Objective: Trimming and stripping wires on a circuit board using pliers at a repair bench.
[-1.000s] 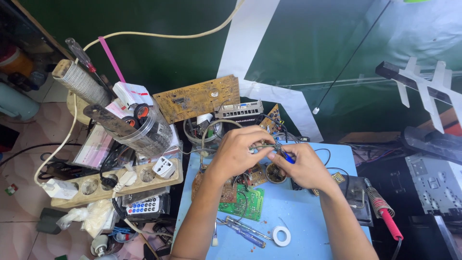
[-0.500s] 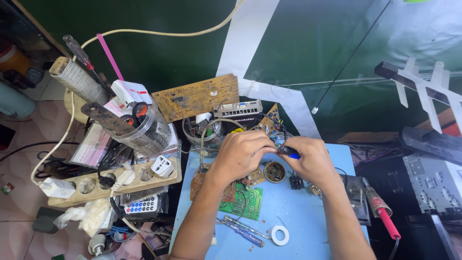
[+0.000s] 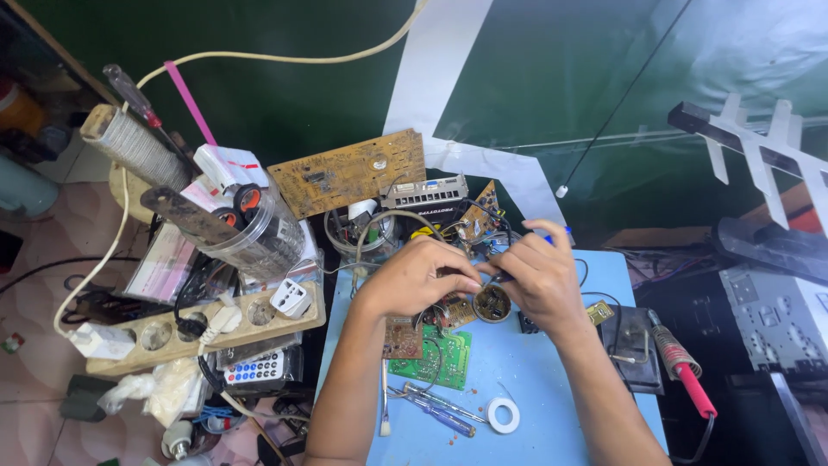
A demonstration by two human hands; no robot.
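A small brown circuit part [image 3: 473, 278] is pinched between the left hand [image 3: 414, 278] and the right hand [image 3: 536, 276], both closed narrowly, above the light blue counter [image 3: 552, 397], so steady fine fingertip work seems required.

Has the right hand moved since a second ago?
Yes. The right hand has shifted left and up, closer to the upright brown board.

Backdrop: dark green sheet [image 3: 285, 78] with a broad white stripe [image 3: 435, 73], hung beyond the hands. Floor: pinkish patterned tiles [image 3: 34, 250], far left of the hands. Work surface: light blue table [image 3: 552, 406] beneath them. Lighting: even daylight.
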